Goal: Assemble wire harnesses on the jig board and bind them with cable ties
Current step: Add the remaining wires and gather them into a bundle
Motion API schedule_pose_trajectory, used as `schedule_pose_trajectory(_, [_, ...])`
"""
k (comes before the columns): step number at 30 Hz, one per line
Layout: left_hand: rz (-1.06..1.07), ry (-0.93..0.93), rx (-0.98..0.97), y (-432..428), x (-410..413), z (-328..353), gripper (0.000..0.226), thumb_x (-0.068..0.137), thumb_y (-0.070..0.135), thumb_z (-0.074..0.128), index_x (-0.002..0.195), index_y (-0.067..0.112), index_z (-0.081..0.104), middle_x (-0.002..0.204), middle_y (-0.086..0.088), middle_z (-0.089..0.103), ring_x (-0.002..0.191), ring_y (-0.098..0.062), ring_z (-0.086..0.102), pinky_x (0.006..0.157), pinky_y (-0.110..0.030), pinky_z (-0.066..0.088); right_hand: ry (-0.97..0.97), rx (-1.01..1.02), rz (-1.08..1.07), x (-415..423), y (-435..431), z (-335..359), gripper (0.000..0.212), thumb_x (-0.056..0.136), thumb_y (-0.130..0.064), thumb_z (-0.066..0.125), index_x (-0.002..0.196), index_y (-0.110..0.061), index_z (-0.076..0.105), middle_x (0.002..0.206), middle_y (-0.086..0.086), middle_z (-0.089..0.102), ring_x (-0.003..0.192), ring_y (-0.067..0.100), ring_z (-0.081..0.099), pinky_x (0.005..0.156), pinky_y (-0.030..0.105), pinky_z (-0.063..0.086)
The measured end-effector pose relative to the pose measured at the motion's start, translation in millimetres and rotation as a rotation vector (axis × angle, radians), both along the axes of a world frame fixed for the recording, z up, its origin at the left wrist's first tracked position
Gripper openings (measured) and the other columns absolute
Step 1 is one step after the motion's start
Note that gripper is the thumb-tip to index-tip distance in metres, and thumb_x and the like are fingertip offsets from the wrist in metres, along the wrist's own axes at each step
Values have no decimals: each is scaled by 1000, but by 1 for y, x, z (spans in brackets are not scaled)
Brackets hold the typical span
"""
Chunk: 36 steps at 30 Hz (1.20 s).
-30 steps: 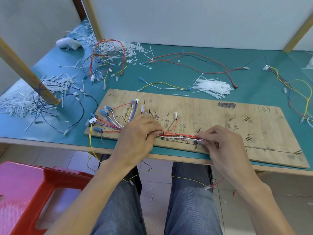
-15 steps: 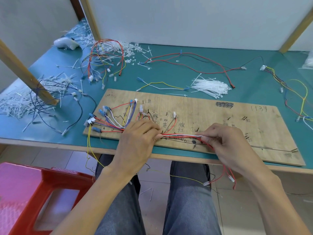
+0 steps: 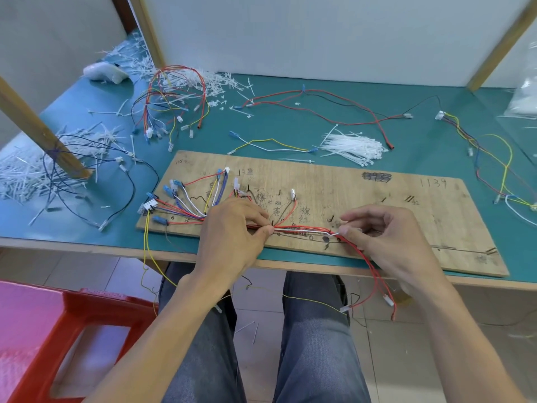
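A teal table top [image 3: 290, 123] with a pale wooden front edge spans the view; a white panel [image 3: 319, 33] stands upright along its far side. A slanted wooden post [image 3: 37, 132] rests on the table at the left; a second post [image 3: 146, 33] rises at the rear left; a third [image 3: 502, 39] leans at the rear right. A white rounded object [image 3: 104, 72], too blurred to name, lies in the far left corner; a clear plastic bag [image 3: 523, 97] sits at the right edge. Below the table, a red plastic stool [image 3: 66, 321] stands on the tiled floor [image 3: 392, 359], left of grey jeans [image 3: 316, 344].
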<state>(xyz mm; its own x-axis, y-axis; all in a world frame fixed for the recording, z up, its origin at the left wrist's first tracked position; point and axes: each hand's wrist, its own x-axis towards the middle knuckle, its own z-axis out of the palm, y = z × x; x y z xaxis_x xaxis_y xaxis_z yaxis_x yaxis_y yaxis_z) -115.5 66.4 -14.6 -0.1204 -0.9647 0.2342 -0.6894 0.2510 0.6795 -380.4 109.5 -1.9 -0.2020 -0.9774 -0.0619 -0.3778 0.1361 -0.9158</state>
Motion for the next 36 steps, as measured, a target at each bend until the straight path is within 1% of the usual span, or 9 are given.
schedule_pose_trajectory(3, [5,0,-31,4,-2,1,11,75,20,93,80,25,84,90,17,76,93,2,65,86,0,42,110,-65,-37,6,-3,-1,18,82,-12,89,91,-25,80,74,-10,78,71,8,71,68,18,56])
schedule_pose_trajectory(5, [4,-79,-106,10,-3,0,11,79,23,90,88,26,83,96,16,76,97,-1,66,100,-17,46,187,-110,-51,10,-3,-4,21,81,-15,90,93,-29,79,75,-17,76,70,4,70,65,9,51])
schedule_pose_trajectory(10, [-158,-439,-426,31,-16,-7,50,79,2,75,127,12,70,132,-4,67,126,-26,60,113,-44,41,252,-211,-114,18,2,-12,23,81,-20,91,100,-29,79,80,-22,74,75,2,71,68,9,52])
schedule_pose_trajectory(13, [-396,-529,-426,42,-39,-11,55,85,5,67,140,5,62,145,-10,60,138,-29,52,118,-42,39,275,-265,-145,20,3,-14,22,81,-19,91,98,-27,79,78,-18,74,74,0,71,70,8,52])
schedule_pose_trajectory(18, [-438,-499,-288,46,-49,-14,43,101,14,56,144,8,58,147,-3,57,138,-22,50,112,-37,44,342,-338,-128,21,5,-12,18,82,-16,90,95,-24,79,83,-19,73,82,-1,70,78,13,54])
schedule_pose_trajectory(25, [-408,-464,-272,41,-56,-6,39,96,12,60,134,14,66,130,5,64,116,-19,57,91,-35,53,598,-453,92,17,-15,0,20,77,1,84,80,-18,80,78,-11,73,79,15,65,71,42,55])
schedule_pose_trajectory(29, [-418,-439,-261,42,-57,-5,35,99,18,53,131,15,65,122,7,62,110,-17,54,90,-34,51,502,-267,185,11,-37,9,21,78,2,83,76,-18,80,69,-12,72,67,7,69,70,39,61])
schedule_pose_trajectory(33, [-413,-386,-241,42,-56,-5,34,99,19,54,130,14,66,123,7,64,112,-16,56,88,-34,53,421,-102,183,5,-48,8,21,83,-9,87,71,-25,79,64,-8,71,48,15,64,47,24,54])
schedule_pose_trajectory(36, [-423,-357,-242,43,-53,-5,38,100,21,54,135,14,66,130,6,64,117,-15,57,92,-31,53,439,-147,181,4,-44,6,14,82,-15,90,74,-23,82,72,-9,73,59,10,65,57,25,56])
